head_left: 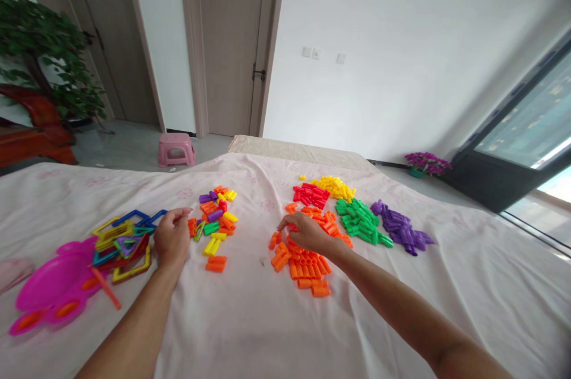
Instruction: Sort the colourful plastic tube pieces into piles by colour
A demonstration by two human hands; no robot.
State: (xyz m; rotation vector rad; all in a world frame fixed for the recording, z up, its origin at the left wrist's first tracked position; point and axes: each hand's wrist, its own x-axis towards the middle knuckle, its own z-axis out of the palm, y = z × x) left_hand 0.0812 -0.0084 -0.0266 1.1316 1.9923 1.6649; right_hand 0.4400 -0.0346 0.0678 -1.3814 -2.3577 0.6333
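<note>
My left hand (pixel 173 238) is closed, fingertips pressed together, at the left edge of a mixed group of plastic tube blocks (pixel 212 228) in orange, yellow, green, purple and red. What its fingers hold, if anything, is too small to make out. To its left, a stack of coloured magnetic tile frames (pixel 116 238) lies partly on a pink bear-shaped tray (pixel 50 284). My right hand (pixel 307 232) bends down over the orange tube blocks (pixel 307 269), its curled fingers around an orange tube block (pixel 292 226); its thumb is mostly hidden.
Beyond the orange pile lie sorted piles of red (pixel 311 195), yellow (pixel 335 187), green (pixel 362 221) and purple blocks (pixel 401 228). A pale flowered cloth (pixel 250 325) covers the table. A pink stool (pixel 176 150) stands on the floor behind, before closed doors.
</note>
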